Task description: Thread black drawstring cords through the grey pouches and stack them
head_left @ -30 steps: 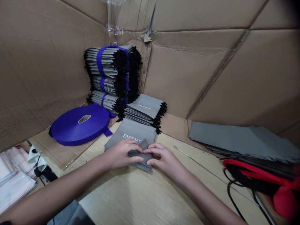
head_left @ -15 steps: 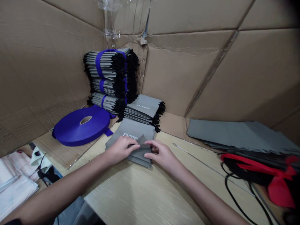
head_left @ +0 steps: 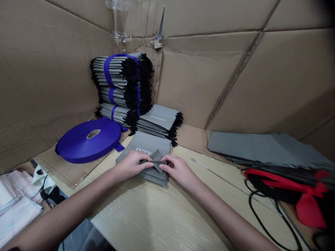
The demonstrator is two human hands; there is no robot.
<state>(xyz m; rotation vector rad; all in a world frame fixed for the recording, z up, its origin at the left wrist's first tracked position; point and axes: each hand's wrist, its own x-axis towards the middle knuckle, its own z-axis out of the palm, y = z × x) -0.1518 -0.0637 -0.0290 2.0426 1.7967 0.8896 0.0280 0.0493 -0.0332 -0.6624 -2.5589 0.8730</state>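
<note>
Grey pouches with white lettering (head_left: 149, 140) lie in a low pile on the wooden table. Over the front of this pile, my left hand (head_left: 134, 163) pinches the left part of a grey fabric edge (head_left: 157, 162) between thumb and fingers. The right part of the same edge is pinched by my right hand (head_left: 176, 166). A small grey flap stands up between the hands. Just behind lies another pile of grey pouches (head_left: 162, 117) with black cord ends on its right side.
Pouch bundles tied with purple strap (head_left: 115, 71) stand in the cardboard corner. A purple strap roll (head_left: 78, 143) lies left. Rightward are a thin metal rod (head_left: 222, 177), grey fabric sheets (head_left: 251, 148), black cords and a red ribbon (head_left: 310, 205). Plastic-wrapped items (head_left: 18, 202) sit far left.
My right hand has closed from a loose, parted grip to a pinch on the fabric edge. The edge is now held between both hands. The whole view has shifted slightly.
</note>
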